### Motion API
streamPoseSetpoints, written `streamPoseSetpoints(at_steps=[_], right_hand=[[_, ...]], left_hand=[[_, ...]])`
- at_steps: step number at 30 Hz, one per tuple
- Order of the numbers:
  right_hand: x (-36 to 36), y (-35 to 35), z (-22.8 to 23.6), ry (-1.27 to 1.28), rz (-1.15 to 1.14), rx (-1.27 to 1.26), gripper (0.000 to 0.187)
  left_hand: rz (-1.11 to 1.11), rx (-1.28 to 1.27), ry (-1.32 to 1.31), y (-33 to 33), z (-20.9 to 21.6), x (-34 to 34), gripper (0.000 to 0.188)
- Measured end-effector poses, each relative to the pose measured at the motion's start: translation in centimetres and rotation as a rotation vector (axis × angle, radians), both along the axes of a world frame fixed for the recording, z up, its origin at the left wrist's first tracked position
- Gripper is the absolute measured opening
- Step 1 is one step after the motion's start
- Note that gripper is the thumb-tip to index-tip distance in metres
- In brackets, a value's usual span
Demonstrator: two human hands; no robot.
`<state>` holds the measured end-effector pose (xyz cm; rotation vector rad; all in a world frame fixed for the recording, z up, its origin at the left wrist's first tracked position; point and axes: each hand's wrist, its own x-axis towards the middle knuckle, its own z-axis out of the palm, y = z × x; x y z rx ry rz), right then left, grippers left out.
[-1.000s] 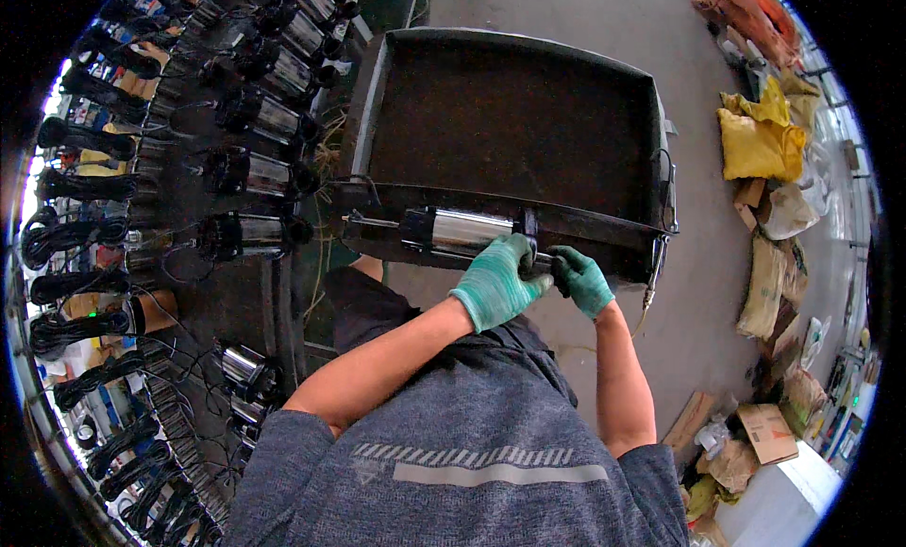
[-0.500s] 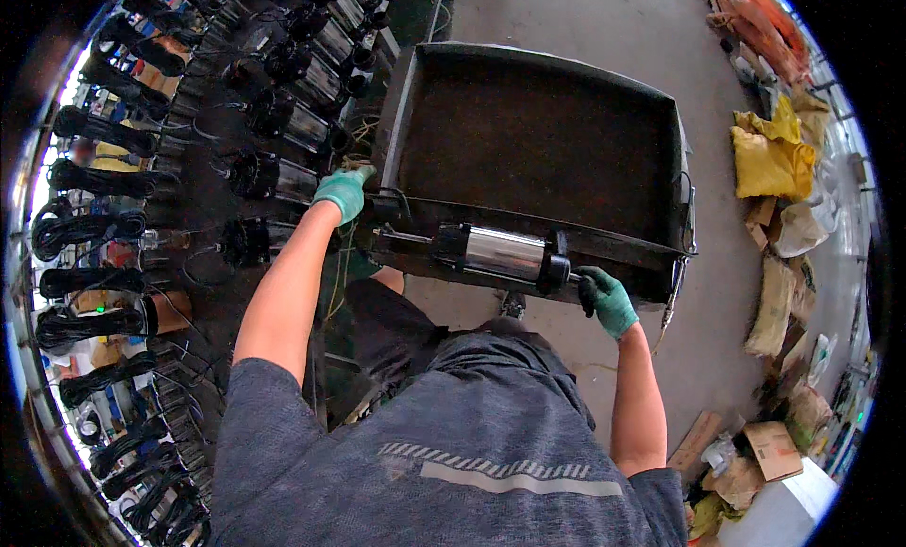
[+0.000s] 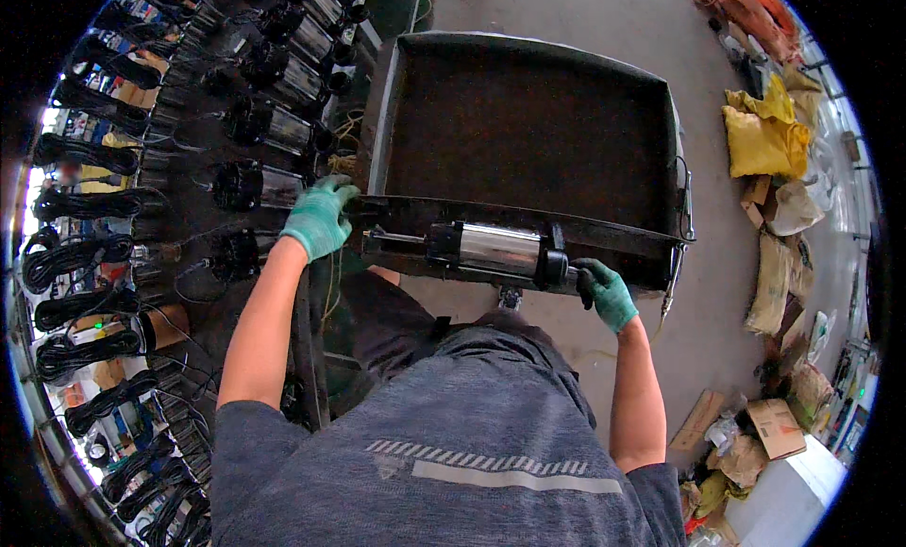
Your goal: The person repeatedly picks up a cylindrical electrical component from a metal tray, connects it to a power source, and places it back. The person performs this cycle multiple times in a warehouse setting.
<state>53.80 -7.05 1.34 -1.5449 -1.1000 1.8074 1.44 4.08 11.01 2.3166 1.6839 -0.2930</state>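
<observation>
A motor (image 3: 500, 250) with a shiny steel cylinder body, black end pieces and a thin shaft to its left lies across the front ledge of a dark metal tray (image 3: 528, 211). My right hand (image 3: 609, 294), in a green glove with dark fingertips, is closed around the short stub at the motor's right end. My left hand (image 3: 319, 218), also in a green glove, is at the tray's front left corner. Its thumb and fingers are apart, with nothing visible between them, short of the shaft's tip. Its fingertips are partly hard to make out.
Rows of similar steel motors (image 3: 283, 132) stand left of the tray, with coiled black cables (image 3: 80, 254) beyond. A hose with a metal fitting (image 3: 672, 273) hangs at the tray's right. Yellow sacks (image 3: 766, 141) and cardboard (image 3: 776, 428) lie along the right side.
My left hand has drawn back left and slightly down from the tray's corner, its fingers now more spread. My right hand remains on the motor's end. The whole view has shifted slightly.
</observation>
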Motion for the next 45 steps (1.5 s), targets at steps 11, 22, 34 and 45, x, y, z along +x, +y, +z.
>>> streamPoseSetpoints(at_steps=[11,22,34,45], right_hand=[[-0.7,1.0,0.4,-0.470,0.115,0.394,0.025],[-10.4,5.2,7.7,-0.714,0.164,0.824,0.028],[-11.0,5.3,6.5,-0.686,0.171,0.831,0.019],[-11.0,5.1,7.1,-0.677,0.151,0.817,0.019]], left_hand=[[0.299,-0.354,-0.629,-5.3,-7.8,0.5,0.038],[0.486,-0.518,-0.977,-6.5,-10.3,-1.1,0.039],[0.413,-0.252,-0.846,-7.1,-10.5,1.0,0.032],[0.744,-0.785,-0.794,-3.7,-7.4,1.5,0.049]])
